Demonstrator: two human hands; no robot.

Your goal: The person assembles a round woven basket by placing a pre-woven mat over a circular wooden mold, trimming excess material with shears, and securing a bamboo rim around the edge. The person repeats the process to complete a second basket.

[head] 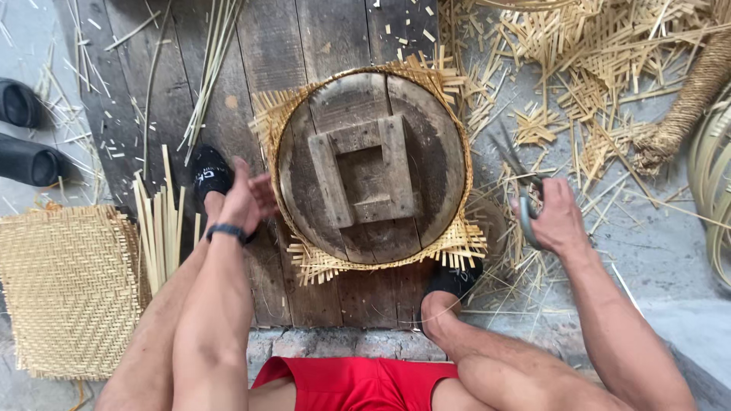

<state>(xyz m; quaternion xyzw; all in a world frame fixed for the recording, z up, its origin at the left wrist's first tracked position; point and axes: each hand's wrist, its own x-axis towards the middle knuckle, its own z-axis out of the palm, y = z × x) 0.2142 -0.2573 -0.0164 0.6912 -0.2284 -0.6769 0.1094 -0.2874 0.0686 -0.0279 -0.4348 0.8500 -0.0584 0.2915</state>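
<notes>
**Trimming the mat edge around the round form**

The left hand (245, 199) rests open against the wooden form (371, 167), which lies on the woven mat (457, 245) between the feet. The right hand (554, 217) grips shears (521, 183), held off to the side. Next, the blades likely need to meet the protruding strips at the rim.

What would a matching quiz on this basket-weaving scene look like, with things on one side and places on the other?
Things:
1. shears
2. round wooden mould
3. woven mat
4. black sandals

Places:
A. far left edge, on the ground
B. in the right hand
C. bottom left, beside the left knee
D. centre, on the boards, by the left hand

Pairs: 1-B, 2-D, 3-C, 4-A
</notes>
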